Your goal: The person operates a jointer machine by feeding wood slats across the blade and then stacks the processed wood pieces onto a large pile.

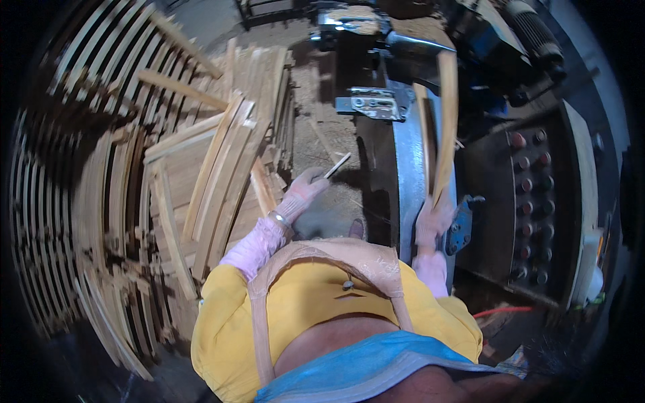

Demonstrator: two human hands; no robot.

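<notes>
My left hand (306,190), in a pale pink work glove, is closed around a thin pale stick (338,165) that points up and to the right. It is held over the floor between the wood pile and the machine. My right hand (433,223), gloved as well, grips the near end of a long wooden strip (447,117) over the metal machine bed (408,168). The strip's far end reaches the machine head. Just left of it, a second wooden strip (424,131) lies lengthwise along the bed.
Stacked wooden strips (222,168) fill the left side, some lying crosswise. A metal guide block (373,104) sits at the bed's left edge. On the right stands a control panel (533,201) with several buttons, near a blue metal bracket (461,225). Wood shavings (359,25) lie on the machine.
</notes>
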